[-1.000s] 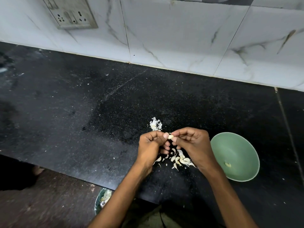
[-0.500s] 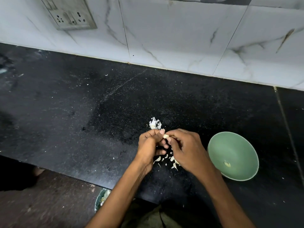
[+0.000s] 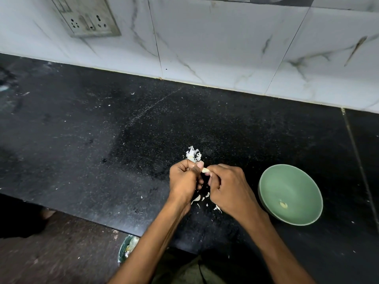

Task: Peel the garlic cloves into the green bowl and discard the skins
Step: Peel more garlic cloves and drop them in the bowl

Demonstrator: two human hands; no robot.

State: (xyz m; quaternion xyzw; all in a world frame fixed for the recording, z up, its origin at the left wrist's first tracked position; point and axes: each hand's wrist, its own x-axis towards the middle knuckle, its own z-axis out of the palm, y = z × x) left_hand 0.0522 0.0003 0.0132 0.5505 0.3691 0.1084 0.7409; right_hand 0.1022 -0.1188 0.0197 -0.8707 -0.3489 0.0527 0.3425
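Working just above the desk [image 3: 102, 140], close to its front edge and right of the middle. Pinching a garlic clove [image 3: 205, 170] between the two hands. Grip of the left hand [image 3: 184, 181] narrow, thumb tip against the clove's left end, other fingers curled in. Grip of the right hand [image 3: 229, 189] narrow too, fingertips closed on the clove's right end. Directly beneath the hands, on the desk, scattered skins [image 3: 198, 198]. Just behind the left hand, towards the back edge, a white heap of skin [image 3: 193, 154]. Right of the right hand, near but apart, the green bowl [image 3: 287, 185], upright, one peeled clove [image 3: 283, 204] lying inside. Below the front edge, a bin [image 3: 126, 245] holding pale scraps, partly hidden by the left forearm. Behind the back edge, a marbled tile wall [image 3: 225, 48] with a socket plate [image 3: 90, 17] towards the left.
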